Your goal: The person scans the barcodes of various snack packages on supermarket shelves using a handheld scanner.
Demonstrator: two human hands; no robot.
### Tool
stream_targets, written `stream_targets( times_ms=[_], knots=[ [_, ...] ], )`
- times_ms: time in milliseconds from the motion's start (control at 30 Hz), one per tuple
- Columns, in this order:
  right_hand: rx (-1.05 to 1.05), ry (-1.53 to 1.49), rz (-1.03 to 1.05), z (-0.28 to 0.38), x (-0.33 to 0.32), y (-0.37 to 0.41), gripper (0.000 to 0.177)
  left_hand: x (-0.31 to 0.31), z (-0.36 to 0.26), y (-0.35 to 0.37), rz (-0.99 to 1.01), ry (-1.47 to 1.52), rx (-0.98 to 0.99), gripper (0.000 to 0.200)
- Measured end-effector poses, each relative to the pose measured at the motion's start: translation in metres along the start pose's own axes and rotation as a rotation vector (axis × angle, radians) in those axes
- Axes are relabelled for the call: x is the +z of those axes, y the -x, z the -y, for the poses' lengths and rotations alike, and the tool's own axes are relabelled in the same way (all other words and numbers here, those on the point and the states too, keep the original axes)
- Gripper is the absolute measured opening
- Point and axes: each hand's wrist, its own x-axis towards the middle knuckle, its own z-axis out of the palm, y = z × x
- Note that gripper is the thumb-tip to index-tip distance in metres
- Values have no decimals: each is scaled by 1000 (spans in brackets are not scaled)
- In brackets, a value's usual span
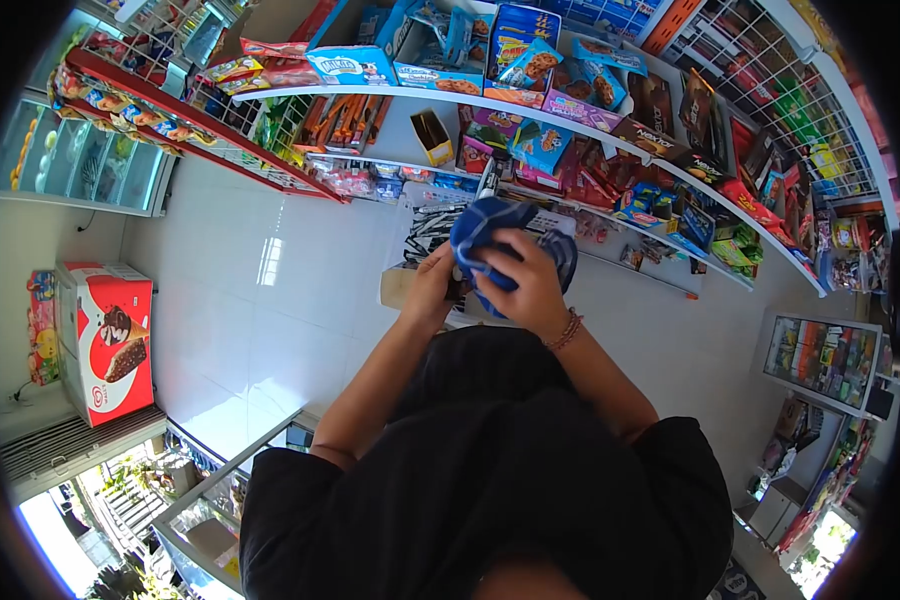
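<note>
Right hand [521, 281]: grip closed on blue cloth [482, 222], fingers spread over it. Left hand [429, 291] at the cloth's left edge, fingers bent; can't tell what its grip has, contact area hidden. Cloth is above the bin [397, 289], partly covering it. Black-and-white packets [430, 224] in bin. Snack shelf [462, 98] just beyond.

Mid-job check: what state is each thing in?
Blue cloth: bunched, held.
Right hand: curled over the cloth.
Left hand: at the cloth, grip partly hidden.
Striped packets: jumbled in a pile.
Yellow box: open-topped, contents unclear.
Cookie box: open, stocked.
Red freezer: standing, lid unclear.
</note>
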Motion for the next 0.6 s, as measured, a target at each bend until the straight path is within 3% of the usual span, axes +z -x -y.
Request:
stream_targets(
  times_ms=[133,167,233,367,500,600],
  knots=[
    [-2,-13,34,-11,-7,0,21,4,-6,2,-18,-35,-25,23],
    [52,-1,-26,-14,-13,-7,21,2,-6,0,-16,-40,-30,23],
    [163,33,-113,-18,-24,-20,21,-2,-10,-7,182,-77,-85,22],
    [171,88,-284,-24,-35,-33,19,13,-17,-7,216,-115,-109,22],
    [159,89,-164,-11,-28,-12,21,20,-17,-9,231,-75,-65,22],
    [68,20,-9,-7,-18,10,21,25,-17,-6,90,-22,-28,23]
  ],
)
